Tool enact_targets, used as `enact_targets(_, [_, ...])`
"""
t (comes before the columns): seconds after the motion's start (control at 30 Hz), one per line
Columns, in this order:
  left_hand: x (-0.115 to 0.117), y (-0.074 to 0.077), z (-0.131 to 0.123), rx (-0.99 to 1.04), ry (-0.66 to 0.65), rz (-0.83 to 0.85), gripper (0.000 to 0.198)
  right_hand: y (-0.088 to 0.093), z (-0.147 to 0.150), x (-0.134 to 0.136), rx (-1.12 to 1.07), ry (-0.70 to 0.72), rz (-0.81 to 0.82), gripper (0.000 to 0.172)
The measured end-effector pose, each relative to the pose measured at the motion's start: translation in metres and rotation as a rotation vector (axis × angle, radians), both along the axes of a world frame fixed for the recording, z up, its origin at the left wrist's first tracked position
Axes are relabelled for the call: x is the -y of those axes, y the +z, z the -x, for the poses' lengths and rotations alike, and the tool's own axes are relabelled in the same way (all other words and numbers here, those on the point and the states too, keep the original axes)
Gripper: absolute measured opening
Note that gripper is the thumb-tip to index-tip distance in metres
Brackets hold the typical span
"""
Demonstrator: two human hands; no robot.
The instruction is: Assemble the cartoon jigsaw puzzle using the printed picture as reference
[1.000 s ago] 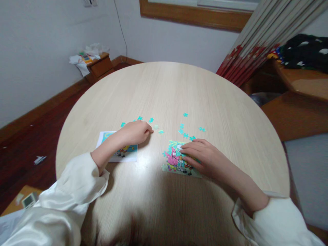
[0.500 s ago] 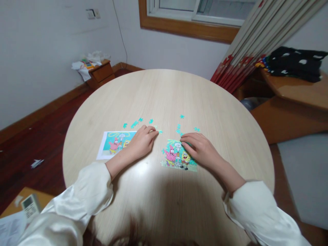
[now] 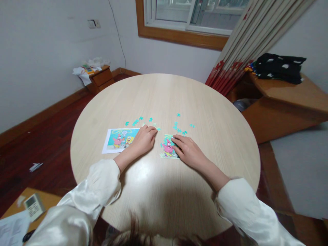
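My left hand (image 3: 144,139) is closed, its fingertips brought together at a small green and yellow puzzle piece (image 3: 158,129). Part of that hand covers the right side of a printed picture sheet (image 3: 105,147), which shows the same cartoon figures as the puzzle. My right hand (image 3: 189,151) lies over the partly joined jigsaw puzzle (image 3: 168,150), thumb and fingers apart, hiding its right half. On the visible part is a pink starfish figure. Just beyond the puzzle is a group of loose teal pieces (image 3: 179,130).
Several more teal pieces (image 3: 135,122) lie beyond the picture sheet. All this is on a round wooden table (image 3: 164,95). A remote-like device (image 3: 34,206) and papers (image 3: 14,227) rest on a low surface at lower left. A curtain (image 3: 230,51) hangs at back right.
The view has shifted a little. My right hand has moved left across the puzzle and covers the yellow figure that showed before. My left hand stays near the same piece.
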State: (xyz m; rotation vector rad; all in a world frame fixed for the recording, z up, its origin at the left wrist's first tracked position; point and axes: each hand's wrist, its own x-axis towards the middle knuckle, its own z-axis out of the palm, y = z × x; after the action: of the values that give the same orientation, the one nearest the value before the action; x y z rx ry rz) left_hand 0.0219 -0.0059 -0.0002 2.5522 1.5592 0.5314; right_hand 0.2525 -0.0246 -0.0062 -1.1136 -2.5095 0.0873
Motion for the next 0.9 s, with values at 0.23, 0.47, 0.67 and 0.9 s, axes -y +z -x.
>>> enact_targets(0.23, [-0.016,-0.011,0.012,0.081,0.073,-0.067,0.028,-0.008,0.003,-0.006,-0.036,-0.020,0.014,0.033])
enact_targets(0.47, [-0.020,-0.012,0.017,0.116,0.103,-0.071,0.018,-0.009,0.003,-0.007,-0.047,-0.023,0.027,0.033])
enact_targets(0.67, [-0.017,-0.007,0.016,0.106,0.174,-0.058,0.015,-0.006,0.002,-0.006,-0.052,-0.005,0.034,0.033])
enact_targets(0.9, [-0.020,0.006,0.032,0.077,0.349,-0.072,0.019,-0.005,0.001,-0.005,-0.047,0.002,0.035,0.033])
